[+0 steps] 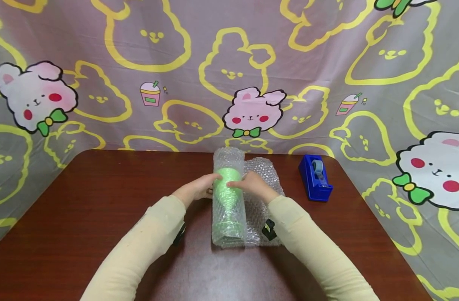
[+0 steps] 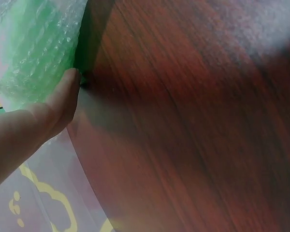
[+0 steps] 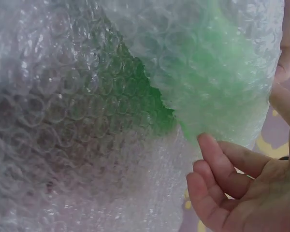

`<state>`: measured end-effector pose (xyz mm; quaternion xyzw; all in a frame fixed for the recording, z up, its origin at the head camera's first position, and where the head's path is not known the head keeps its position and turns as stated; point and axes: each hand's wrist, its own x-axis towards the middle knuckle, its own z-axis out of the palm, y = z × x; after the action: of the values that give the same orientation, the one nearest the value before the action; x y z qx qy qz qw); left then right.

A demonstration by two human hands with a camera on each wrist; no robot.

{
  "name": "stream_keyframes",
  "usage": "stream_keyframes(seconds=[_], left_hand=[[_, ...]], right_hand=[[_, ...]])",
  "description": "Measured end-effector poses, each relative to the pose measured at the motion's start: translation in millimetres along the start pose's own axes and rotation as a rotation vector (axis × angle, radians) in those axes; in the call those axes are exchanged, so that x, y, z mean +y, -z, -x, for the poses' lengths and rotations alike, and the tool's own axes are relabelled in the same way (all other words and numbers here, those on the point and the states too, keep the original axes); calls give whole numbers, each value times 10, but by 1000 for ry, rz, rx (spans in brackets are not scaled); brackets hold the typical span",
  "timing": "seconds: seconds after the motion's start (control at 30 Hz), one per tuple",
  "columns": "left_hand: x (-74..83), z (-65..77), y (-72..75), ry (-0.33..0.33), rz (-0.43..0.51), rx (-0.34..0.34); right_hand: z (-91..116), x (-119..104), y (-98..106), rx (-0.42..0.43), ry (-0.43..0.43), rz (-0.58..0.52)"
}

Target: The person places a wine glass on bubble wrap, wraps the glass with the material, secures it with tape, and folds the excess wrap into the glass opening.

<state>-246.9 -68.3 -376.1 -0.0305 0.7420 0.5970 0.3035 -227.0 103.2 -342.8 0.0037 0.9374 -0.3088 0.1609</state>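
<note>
A green cylinder-shaped object lies lengthwise on the table, rolled in clear bubble wrap. What kind of object it is cannot be told through the wrap. My left hand grips the roll from its left side, thumb on top; in the left wrist view its fingers reach along the roll's side near the tabletop. On the right side, my right hand holds the roll with the thumb across the top. Its other fingers curl beside the wrap in the right wrist view. A loose flap of wrap spreads flat under the right forearm.
A blue tape dispenser with a roll of tape stands at the right rear of the brown wooden table. Behind the table's far edge hangs a grey curtain printed with cartoon rabbits.
</note>
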Motion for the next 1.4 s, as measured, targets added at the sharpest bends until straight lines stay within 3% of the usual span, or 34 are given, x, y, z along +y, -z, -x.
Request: stream_keyframes(seconds=[0.3, 0.47, 0.9, 1.23, 1.4], left_hand=[[-3, -52, -72, -11, -4, -8], [13, -58, -104, -13, 11, -6], [29, -46, -136, -34, 15, -18], [55, -16, -100, -28, -13, -64], [46, -3, -49, -3, -3, -67]], right_hand=[[-25, 133, 37, -84, -63, -188], [-47, 165, 57, -113, -85, -229], [7, 115, 115, -125, -90, -102], [-3, 83, 73, -86, -96, -82], [2, 67, 65, -95, -135, -130]])
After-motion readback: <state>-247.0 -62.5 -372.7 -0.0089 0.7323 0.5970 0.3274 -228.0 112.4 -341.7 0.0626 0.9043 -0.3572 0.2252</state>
